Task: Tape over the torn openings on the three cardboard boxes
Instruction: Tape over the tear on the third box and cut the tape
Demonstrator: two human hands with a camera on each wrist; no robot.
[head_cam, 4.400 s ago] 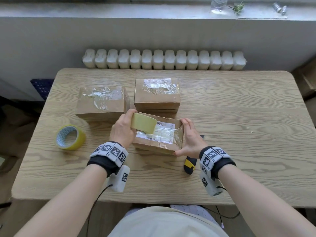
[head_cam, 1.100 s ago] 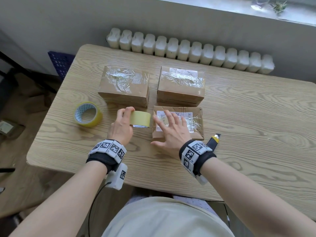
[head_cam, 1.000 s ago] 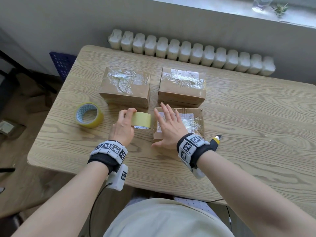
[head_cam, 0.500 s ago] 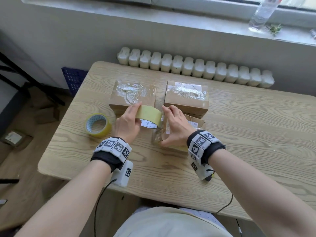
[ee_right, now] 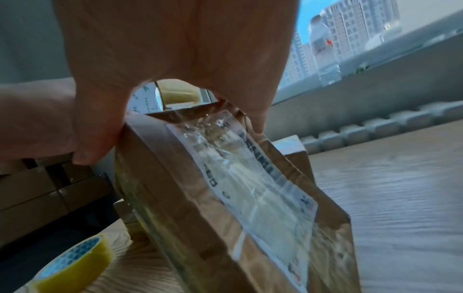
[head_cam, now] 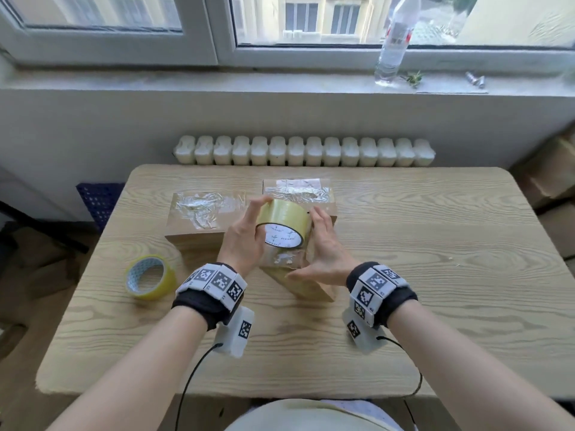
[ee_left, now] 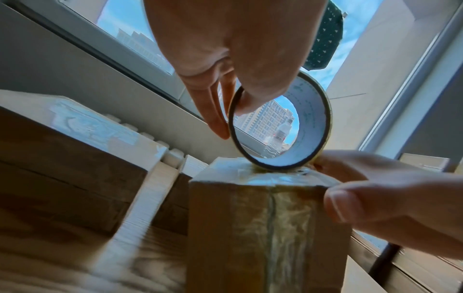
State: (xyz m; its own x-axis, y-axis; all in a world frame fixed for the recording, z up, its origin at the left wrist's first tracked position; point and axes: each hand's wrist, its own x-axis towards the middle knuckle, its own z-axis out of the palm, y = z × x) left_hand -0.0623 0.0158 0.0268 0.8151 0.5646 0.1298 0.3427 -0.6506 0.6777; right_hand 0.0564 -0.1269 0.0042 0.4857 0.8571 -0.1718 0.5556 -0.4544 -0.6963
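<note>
The third cardboard box [head_cam: 308,287] stands tipped up on one end near the table's middle, with shiny tape over its label face [ee_right: 250,178]. My right hand [head_cam: 323,247] grips its upper end, thumb on one side and fingers on the other. My left hand [head_cam: 249,231] holds a clear-tape roll [head_cam: 283,225] at the box's top edge, thumb inside the core [ee_left: 280,128]. Tape runs from the roll onto the box [ee_left: 263,228]. Behind stand two other boxes, one left [head_cam: 199,213] and one right [head_cam: 298,191], both with crinkled tape on top.
A second, yellow tape roll [head_cam: 149,276] lies flat on the wooden table [head_cam: 435,275] to the left of my left wrist. A radiator [head_cam: 305,150] runs behind the table's far edge, and a plastic bottle [head_cam: 392,42] stands on the window sill.
The third box lay flat under my flat right hand; now that hand holds it tipped up on end. My left hand has lifted the roll from beside the box to its top.
</note>
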